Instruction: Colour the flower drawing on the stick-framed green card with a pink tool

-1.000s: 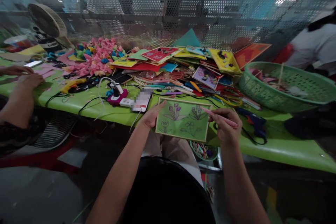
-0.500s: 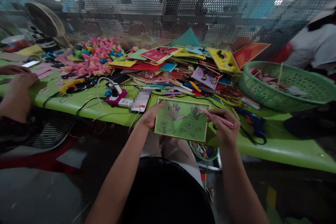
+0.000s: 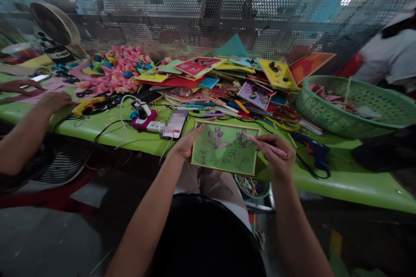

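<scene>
My left hand (image 3: pixel 188 141) grips the left edge of a green card (image 3: pixel 227 151) with drawn flowers and a pale frame, held above my lap at the front edge of the green table (image 3: pixel 341 181). My right hand (image 3: pixel 276 156) is closed round a pink pen (image 3: pixel 266 145) whose tip rests on the card's upper right flower. The card lies tilted slightly toward me.
Behind lie a pile of coloured cards (image 3: pixel 234 75), pink paper flowers (image 3: pixel 120 71), pens, a power strip (image 3: pixel 159 126), a blue glue gun (image 3: pixel 313 151) and a green basket (image 3: pixel 351 106). Another person's hands (image 3: pixel 48 101) rest at the left; someone in white (image 3: pixel 390 58) sits at the right. A fan (image 3: pixel 56 30) stands far left.
My right hand moved the pen slightly left onto the card's flower. The person at the left shifted a hand to the right along the table.
</scene>
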The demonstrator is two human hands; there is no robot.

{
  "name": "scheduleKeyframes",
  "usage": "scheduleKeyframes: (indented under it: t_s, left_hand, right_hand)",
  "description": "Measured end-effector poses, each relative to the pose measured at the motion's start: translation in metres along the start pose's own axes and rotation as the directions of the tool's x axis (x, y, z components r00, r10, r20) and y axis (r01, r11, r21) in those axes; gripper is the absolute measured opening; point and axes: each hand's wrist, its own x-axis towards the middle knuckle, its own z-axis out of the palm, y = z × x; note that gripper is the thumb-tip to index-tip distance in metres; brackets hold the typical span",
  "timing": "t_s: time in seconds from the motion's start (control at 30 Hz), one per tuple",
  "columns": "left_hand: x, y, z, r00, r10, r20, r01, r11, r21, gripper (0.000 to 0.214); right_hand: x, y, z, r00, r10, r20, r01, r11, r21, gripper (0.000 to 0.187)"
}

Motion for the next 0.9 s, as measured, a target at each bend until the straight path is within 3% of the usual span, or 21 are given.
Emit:
scheduleKeyframes:
  t_s: [0.4, 0.9]
  left_hand:
    - [-0.0010, 0.0017, 0.0059, 0.999, -0.014, -0.052, 0.012, 1.000, -0.022, 0.056]
    - [-0.0007, 0.0015, 0.0029, 1.000, 0.011, -0.018, -0.010, 1.000, 0.014, 0.058]
  right_hand:
    - [0.0000, -0.0013, 0.0008, 1.000, -0.010, 0.003, 0.010, 0.999, 0.048, 0.012]
    - [-0.0002, 0.0019, 0.0004, 1.000, -0.018, 0.000, 0.018, 0.999, 0.030, 0.013]
